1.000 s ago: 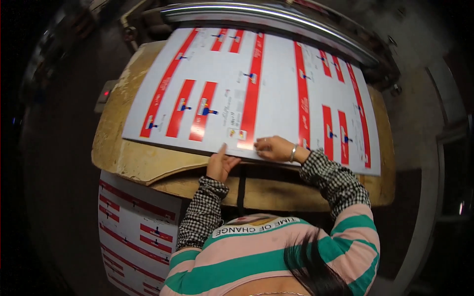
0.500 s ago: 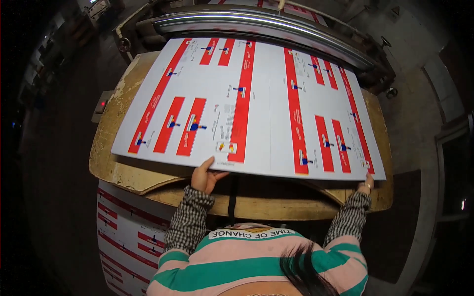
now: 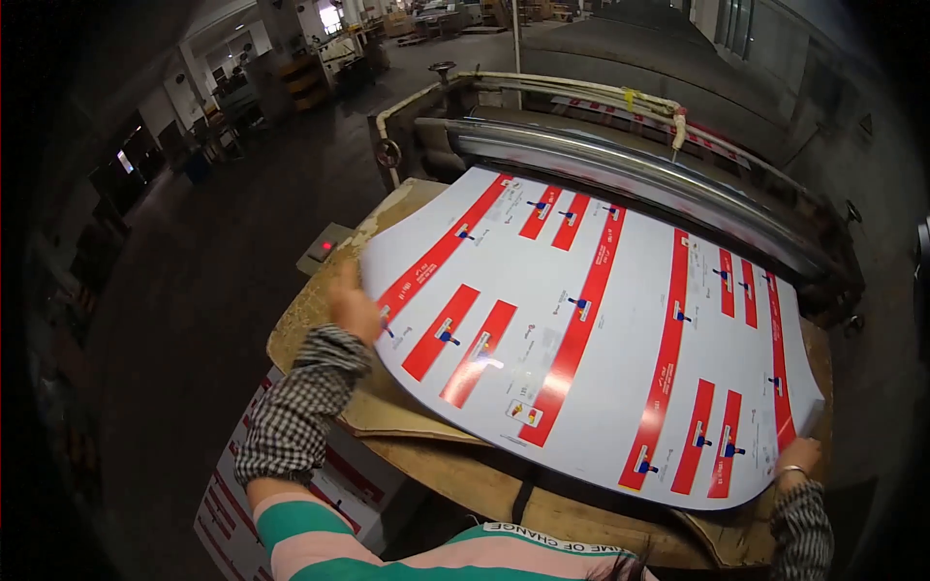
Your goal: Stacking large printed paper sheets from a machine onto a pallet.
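The sheet (image 3: 601,329), lying flat on the wooden table (image 3: 465,474) below the roller (image 3: 630,169), is pinched at its 9 o'clock edge by the left hand (image 3: 354,308) and at its 4 o'clock corner by the right hand (image 3: 796,455); uneven pushing could skew or crease it at the roller.

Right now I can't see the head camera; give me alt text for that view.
A person's left hand and right hand grip opposite edges of a large white printed sheet with red bars, lying on a worn wooden table before a machine's metal roller. A stack of similar sheets sits lower left.
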